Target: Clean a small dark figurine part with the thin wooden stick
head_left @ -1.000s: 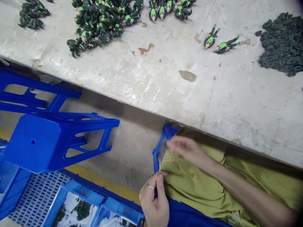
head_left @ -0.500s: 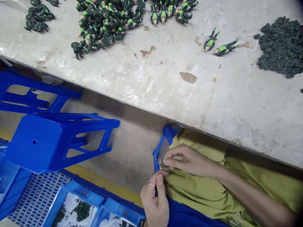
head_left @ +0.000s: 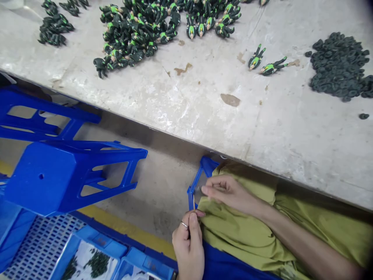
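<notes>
The left hand (head_left: 189, 243), ringed and curled shut, pinches a thin pale stick (head_left: 194, 203) upright, just beside the right hand (head_left: 230, 192), whose fingertips nip a small dark rubbery piece (head_left: 198, 191) over crumpled olive cloth (head_left: 247, 229), below the scuffed grey table (head_left: 204, 105).

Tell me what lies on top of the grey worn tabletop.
On the grey worn tabletop: a big heap of green-black toy figures, two loose figures, a dark ring pile. Its near edge hides the lap beneath.
</notes>
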The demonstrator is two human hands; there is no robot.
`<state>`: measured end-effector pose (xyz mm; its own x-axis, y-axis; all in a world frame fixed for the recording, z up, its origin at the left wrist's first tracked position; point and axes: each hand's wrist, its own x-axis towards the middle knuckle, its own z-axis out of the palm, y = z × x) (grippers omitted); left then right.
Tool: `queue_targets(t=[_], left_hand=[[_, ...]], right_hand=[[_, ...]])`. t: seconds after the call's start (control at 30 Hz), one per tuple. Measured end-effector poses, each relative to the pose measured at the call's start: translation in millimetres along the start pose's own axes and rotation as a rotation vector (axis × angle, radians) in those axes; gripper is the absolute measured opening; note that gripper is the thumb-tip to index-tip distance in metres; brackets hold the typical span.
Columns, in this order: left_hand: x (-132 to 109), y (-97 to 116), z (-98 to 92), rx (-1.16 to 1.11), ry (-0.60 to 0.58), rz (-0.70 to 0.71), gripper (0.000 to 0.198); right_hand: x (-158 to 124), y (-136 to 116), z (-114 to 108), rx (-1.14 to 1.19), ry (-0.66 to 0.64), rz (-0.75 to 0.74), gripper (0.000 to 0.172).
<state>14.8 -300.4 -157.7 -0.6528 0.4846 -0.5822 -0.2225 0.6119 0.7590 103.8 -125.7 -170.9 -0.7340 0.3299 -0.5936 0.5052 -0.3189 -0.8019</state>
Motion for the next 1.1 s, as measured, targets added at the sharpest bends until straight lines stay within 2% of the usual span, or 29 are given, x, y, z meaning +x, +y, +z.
queue_targets(t=[0.07, 0.13, 0.43, 0.6, 0.67, 0.73, 0.83, 0.97, 1.1], left_hand=[[-0.3, 0.8, 0.4, -0.021, -0.013, 0.006, 0.055], [-0.3, 1.2, 0.4, -0.022, -0.016, 0.023, 0.055], [3.6, -0.5, -3.7, 0.044, 0.038, 0.119, 0.038], [1.7, 3.8, -1.0, 0.038, 0.068, 0.150, 0.028], [-1.3, 4.8, -1.3, 0.043, 0.099, 0.169, 0.024], [-3.8, 4.8, -2.4, 0.040, 0.127, 0.184, 0.022], [-5.8, 5.3, -3.1, -0.016, 0.129, 0.149, 0.027], [-11.5, 19.7, -2.9, -0.176, 0.056, 0.061, 0.043], [-20.9, 51.3, -10.8, -0.295, 0.034, 0.008, 0.044]], right_hand=[[-2.5, -7.1, 1.5, -0.001, -0.091, -0.038, 0.039], [-4.0, -11.9, 2.7, -0.006, -0.125, -0.054, 0.045], [0.8, -11.6, 0.8, -0.026, -0.165, -0.045, 0.050], [0.6, -8.1, 0.0, -0.013, -0.175, -0.027, 0.046], [2.6, -2.7, -0.5, 0.010, -0.103, 0.013, 0.040], [6.2, 3.0, -0.5, 0.049, 0.047, 0.078, 0.034], [10.2, 6.2, 1.2, 0.130, 0.223, 0.138, 0.036], [5.7, 2.1, 3.8, 0.209, 0.221, 0.071, 0.041], [-1.6, 2.3, 2.5, 0.209, 0.213, 0.029, 0.040]])
